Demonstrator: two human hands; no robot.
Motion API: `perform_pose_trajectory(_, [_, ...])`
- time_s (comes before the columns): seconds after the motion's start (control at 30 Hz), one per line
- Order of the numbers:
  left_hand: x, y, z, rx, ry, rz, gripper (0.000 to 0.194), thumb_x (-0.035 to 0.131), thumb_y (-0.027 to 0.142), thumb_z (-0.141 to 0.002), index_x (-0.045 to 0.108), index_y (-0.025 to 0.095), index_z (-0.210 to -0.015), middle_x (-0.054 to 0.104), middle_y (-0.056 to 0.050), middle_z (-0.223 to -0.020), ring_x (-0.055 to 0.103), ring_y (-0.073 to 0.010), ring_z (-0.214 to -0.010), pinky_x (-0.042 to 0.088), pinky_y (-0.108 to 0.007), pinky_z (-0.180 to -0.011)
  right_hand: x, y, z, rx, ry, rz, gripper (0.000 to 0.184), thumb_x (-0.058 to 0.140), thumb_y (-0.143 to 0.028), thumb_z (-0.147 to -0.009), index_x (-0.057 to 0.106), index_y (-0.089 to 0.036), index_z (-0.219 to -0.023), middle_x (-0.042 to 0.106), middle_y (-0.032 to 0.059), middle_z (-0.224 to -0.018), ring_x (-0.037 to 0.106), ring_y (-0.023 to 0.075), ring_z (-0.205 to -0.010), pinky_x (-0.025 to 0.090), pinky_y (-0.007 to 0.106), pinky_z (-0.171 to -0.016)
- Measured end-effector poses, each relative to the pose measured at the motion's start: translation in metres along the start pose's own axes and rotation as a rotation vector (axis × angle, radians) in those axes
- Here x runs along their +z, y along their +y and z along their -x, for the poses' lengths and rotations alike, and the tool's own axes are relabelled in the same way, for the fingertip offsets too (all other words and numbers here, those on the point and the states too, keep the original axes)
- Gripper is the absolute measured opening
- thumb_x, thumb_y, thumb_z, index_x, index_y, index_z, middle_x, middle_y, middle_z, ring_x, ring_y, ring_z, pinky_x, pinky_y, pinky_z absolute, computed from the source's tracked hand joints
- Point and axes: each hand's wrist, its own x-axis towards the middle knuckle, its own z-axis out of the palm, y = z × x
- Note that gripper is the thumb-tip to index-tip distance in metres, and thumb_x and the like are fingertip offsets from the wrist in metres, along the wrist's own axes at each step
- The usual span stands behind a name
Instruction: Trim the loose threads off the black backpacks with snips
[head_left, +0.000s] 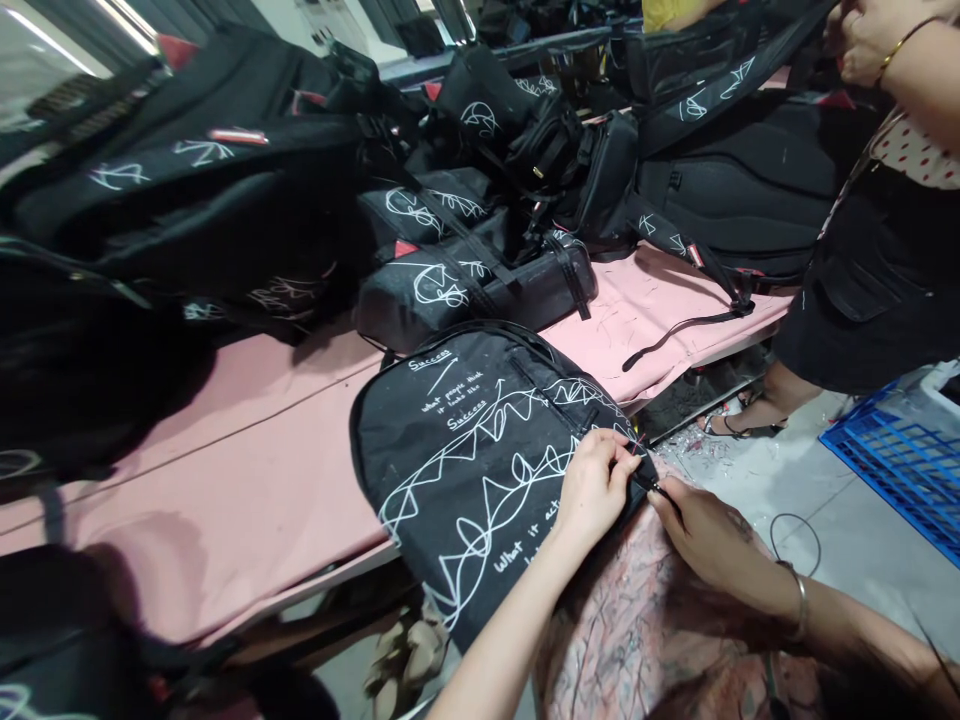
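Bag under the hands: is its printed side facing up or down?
Facing up: on the bag, white "Success" lettering shows to the head camera. The left arm hides some lower words.

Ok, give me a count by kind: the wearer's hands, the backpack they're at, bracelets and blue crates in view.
Wearer's hands: 2, left hand and right hand
Backpack: 1
Bracelets: 2, silver one and gold one
Blue crate: 1
Total: 6
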Motion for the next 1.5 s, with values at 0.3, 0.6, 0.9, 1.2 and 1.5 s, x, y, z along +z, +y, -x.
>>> perform_pose_trajectory(0.3, [-0.011, -0.003, -0.013, -0.025, -0.152, 0.025, 0.015, 0.057, 0.016, -0.074, 0.056, 0.017, -0.059, 0.061, -0.005, -0.091, 0.058, -0.0167, -0.085, 0.044, -0.033, -0.080, -0.011, -0.020, -0.004, 0.075, -0.039, 0.114, 0.025, 0.030, -0.030, -0.093, 0.050, -0.018, -0.084, 0.063, 0.0062, -0.071, 0.058, 0.0165, -0.062, 0.024, 0.026, -0.050])
perform_pose_trajectory(0.6, [-0.005, -0.006, -0.010, 0.022, -0.048, 0.076, 0.016, 0.056, 0.015, -0.074, 0.055, 0.017, -0.058, 0.062, -0.004, -0.086, 0.058, -0.0150, -0.082, 0.045, -0.030, -0.078, -0.001, -0.007, -0.010, 0.028, 0.041, 0.034, 0.025, 0.031, -0.029, -0.091, 0.049, -0.020, -0.076, 0.056, 0.0019, -0.064, 0.051, 0.0143, -0.057, 0.026, 0.024, -0.052])
perform_pose_trajectory(0.9, [-0.031, -0.029, -0.009, 0.217, -0.008, -0.086, 0.031, 0.054, 0.020, -0.079, 0.060, 0.026, -0.109, 0.044, -0.005, -0.131, 0.044, -0.0209, -0.115, 0.036, -0.040, -0.098, -0.002, 0.022, -0.007, 0.040, 0.006, -0.363, 0.027, 0.034, -0.039, -0.089, 0.045, -0.020, -0.073, 0.048, -0.0032, -0.066, 0.045, 0.0126, -0.062, 0.034, 0.023, -0.058])
perform_pose_trajectory(1.2, [-0.021, -0.013, -0.010, 0.243, -0.180, -0.291, 0.013, 0.054, 0.021, -0.079, 0.066, 0.023, -0.073, 0.057, -0.002, -0.113, 0.047, -0.0224, -0.105, 0.038, -0.041, -0.087, -0.015, 0.020, -0.014, 0.005, -0.009, -0.389, 0.017, 0.044, -0.034, -0.085, 0.048, -0.020, -0.076, 0.050, -0.0048, -0.063, 0.045, 0.0110, -0.058, 0.031, 0.022, -0.053])
perform_pose_trajectory(1.5, [-0.011, -0.009, -0.006, 0.214, -0.140, -0.302, 0.016, 0.047, 0.016, -0.080, 0.058, 0.019, -0.068, 0.058, -0.004, -0.106, 0.048, -0.0211, -0.100, 0.036, -0.040, -0.083, -0.008, -0.002, -0.007, -0.011, 0.040, -0.019, 0.020, 0.035, -0.033, -0.090, 0.050, -0.021, -0.089, 0.059, 0.0010, -0.067, 0.052, 0.0145, -0.056, 0.027, 0.023, -0.051])
